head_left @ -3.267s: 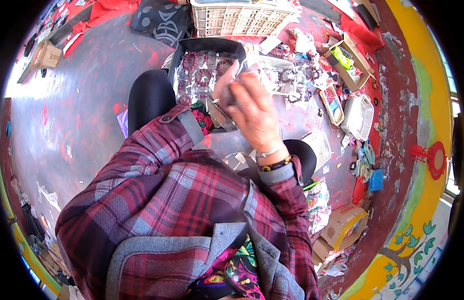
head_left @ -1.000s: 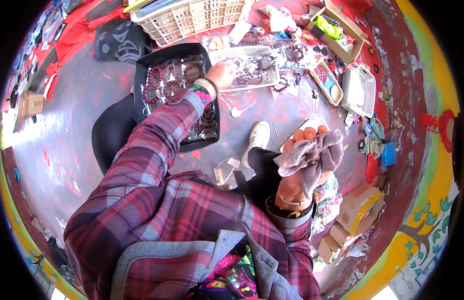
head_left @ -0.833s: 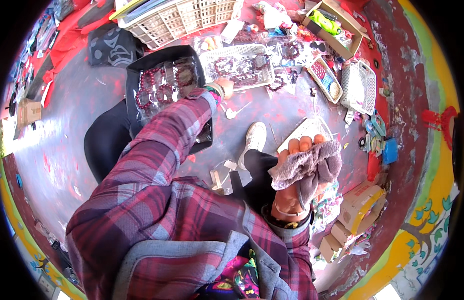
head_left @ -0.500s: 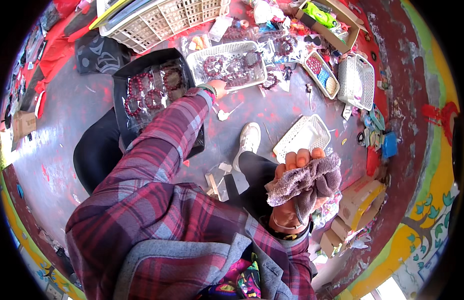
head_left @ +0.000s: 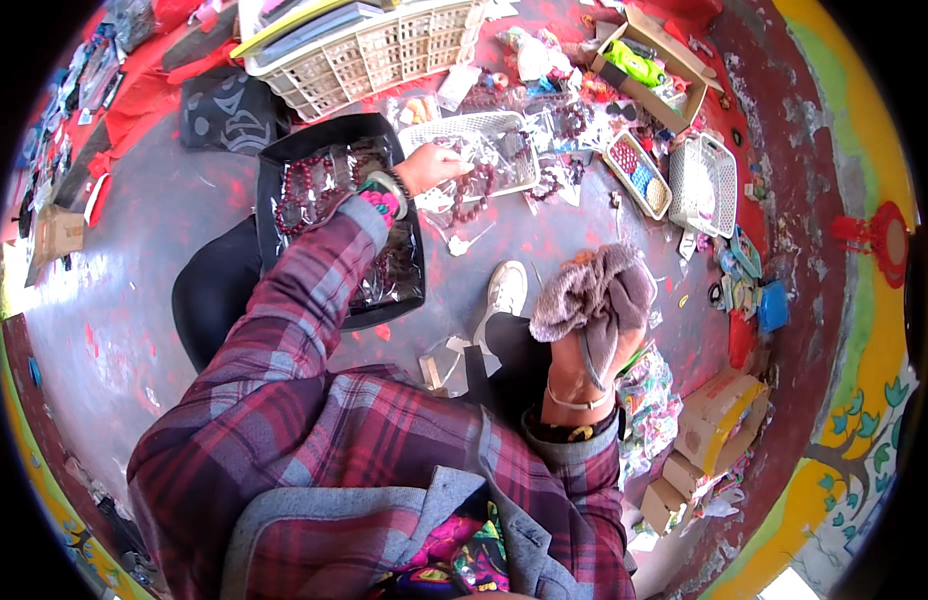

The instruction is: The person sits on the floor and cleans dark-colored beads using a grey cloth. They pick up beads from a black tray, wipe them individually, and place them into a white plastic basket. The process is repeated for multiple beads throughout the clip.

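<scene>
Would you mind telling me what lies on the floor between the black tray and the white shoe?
In the head view, a small clear plastic bag lies on the grey floor between the black tray and the white shoe.

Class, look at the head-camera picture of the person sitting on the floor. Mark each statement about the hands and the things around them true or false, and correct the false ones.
1. The right hand holds a grey-brown cloth. True.
2. The left hand rests on the white shoe. False: it reaches to dark red beads at the pale mesh tray.
3. The black tray holds beads. True.
4. The plaid sleeves are blue. False: red and grey.
</scene>
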`<state>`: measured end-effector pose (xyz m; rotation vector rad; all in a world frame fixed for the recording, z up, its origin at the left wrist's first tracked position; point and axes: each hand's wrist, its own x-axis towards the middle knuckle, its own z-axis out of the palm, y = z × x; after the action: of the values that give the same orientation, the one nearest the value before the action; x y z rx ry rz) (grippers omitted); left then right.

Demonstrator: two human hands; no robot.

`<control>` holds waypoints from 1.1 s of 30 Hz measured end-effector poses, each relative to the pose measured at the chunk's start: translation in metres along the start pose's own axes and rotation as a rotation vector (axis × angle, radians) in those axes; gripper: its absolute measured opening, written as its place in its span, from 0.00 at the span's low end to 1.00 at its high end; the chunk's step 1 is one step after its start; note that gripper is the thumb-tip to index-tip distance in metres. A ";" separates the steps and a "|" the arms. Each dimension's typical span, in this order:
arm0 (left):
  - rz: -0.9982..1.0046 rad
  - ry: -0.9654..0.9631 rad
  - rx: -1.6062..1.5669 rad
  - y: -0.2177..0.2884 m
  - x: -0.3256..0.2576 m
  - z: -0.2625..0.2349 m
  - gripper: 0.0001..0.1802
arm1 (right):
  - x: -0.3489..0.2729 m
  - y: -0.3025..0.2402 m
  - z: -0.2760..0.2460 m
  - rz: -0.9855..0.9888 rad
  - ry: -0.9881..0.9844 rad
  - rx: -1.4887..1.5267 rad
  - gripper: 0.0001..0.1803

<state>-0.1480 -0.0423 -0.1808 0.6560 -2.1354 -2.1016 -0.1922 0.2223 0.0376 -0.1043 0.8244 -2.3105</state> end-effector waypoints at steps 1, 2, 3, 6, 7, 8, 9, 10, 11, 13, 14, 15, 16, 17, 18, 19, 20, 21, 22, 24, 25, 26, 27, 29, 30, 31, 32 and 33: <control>0.018 -0.048 -0.082 0.017 -0.016 -0.007 0.14 | 0.000 0.000 -0.001 0.016 -0.073 -0.007 0.16; -0.052 -0.066 -0.355 0.037 -0.034 -0.007 0.14 | 0.000 0.001 -0.002 0.013 -0.062 -0.073 0.15; -0.121 -0.085 -0.628 0.053 -0.052 -0.005 0.14 | -0.001 0.003 0.001 0.010 -0.040 -0.050 0.15; -0.042 -0.283 -1.171 0.088 -0.099 -0.001 0.16 | -0.001 0.009 0.010 0.012 0.025 -0.027 0.15; -0.048 -0.204 -1.250 0.089 -0.113 0.000 0.17 | 0.003 0.011 0.008 0.068 -0.194 0.020 0.15; -0.020 -0.272 -1.365 0.091 -0.124 0.003 0.20 | 0.010 0.013 0.003 0.120 -0.413 0.062 0.16; 0.010 -0.344 -1.477 0.095 -0.136 0.006 0.23 | 0.017 0.016 0.002 0.171 -0.631 0.105 0.17; -0.078 -0.316 -1.442 0.106 -0.152 0.009 0.21 | 0.015 0.019 0.006 0.167 -0.571 0.101 0.18; 0.066 -0.250 -1.398 0.110 -0.162 0.017 0.23 | 0.013 0.025 0.012 0.173 -0.514 0.103 0.20; 0.040 -0.198 -1.491 0.126 -0.180 0.022 0.25 | -0.004 0.037 0.027 0.059 -0.082 0.004 0.21; 0.089 -0.231 -1.553 0.126 -0.188 0.025 0.25 | -0.008 0.042 0.029 -0.003 -0.136 -0.101 0.21; 0.108 -0.226 -1.549 0.126 -0.196 0.024 0.26 | -0.015 0.047 0.036 -0.088 -0.141 -0.295 0.20; 0.125 -0.222 -1.545 0.126 -0.202 0.023 0.26 | -0.025 0.053 0.044 -0.175 -0.144 -0.490 0.19; 0.142 -0.219 -1.541 0.127 -0.209 0.022 0.27 | -0.034 0.057 0.049 -0.264 -0.146 -0.683 0.19; 0.130 -0.176 -1.528 0.130 -0.217 0.020 0.31 | -0.041 0.059 0.050 -0.365 -0.314 -0.910 0.18; 0.135 -0.197 -1.535 0.127 -0.221 0.019 0.32 | -0.043 0.065 0.054 -0.601 -0.545 -1.111 0.20; 0.140 -0.219 -1.541 0.122 -0.222 0.018 0.34 | -0.044 0.073 0.059 -0.842 -0.780 -1.299 0.23; 0.144 -0.242 -1.548 0.120 -0.223 0.017 0.35 | -0.047 0.081 0.062 -0.811 -0.980 -1.381 0.26; 0.038 -0.110 -1.449 0.126 -0.225 0.018 0.36 | -0.051 0.091 0.064 -0.805 -1.102 -1.496 0.26; 0.022 -0.056 -1.376 0.128 -0.226 0.023 0.34 | -0.055 0.103 0.061 -0.782 -1.067 -1.686 0.24; -0.003 -0.026 -1.421 0.129 -0.225 0.024 0.33 | -0.050 0.106 0.060 -0.791 -1.031 -1.702 0.23; 0.033 -0.051 -1.513 0.132 -0.229 0.031 0.29 | -0.045 0.107 0.061 -0.804 -0.963 -1.733 0.23; 0.006 -0.055 -1.565 0.132 -0.230 0.034 0.26 | -0.040 0.108 0.062 -0.817 -0.895 -1.762 0.23; 0.023 -0.265 -1.657 0.123 -0.225 0.036 0.25 | -0.029 0.110 0.061 -0.806 -0.772 -1.799 0.22; -0.035 -0.189 -1.557 0.120 -0.225 0.038 0.24 | -0.022 0.111 0.058 -0.786 -0.714 -1.811 0.22; -0.066 -0.214 -1.498 0.113 -0.225 0.035 0.24 | -0.017 0.111 0.056 -0.765 -0.650 -1.823 0.21; -0.078 -0.113 -1.432 0.109 -0.224 0.036 0.25 | -0.013 0.109 0.060 -0.676 -0.616 -1.771 0.20; -0.090 -0.014 -1.363 0.105 -0.223 0.036 0.25 | -0.008 0.110 0.058 -0.620 -0.571 -1.716 0.19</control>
<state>0.0160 0.0667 -0.0278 0.4843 -0.2895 -2.8237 -0.1068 0.1334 0.0203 -1.7820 2.3127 -1.1216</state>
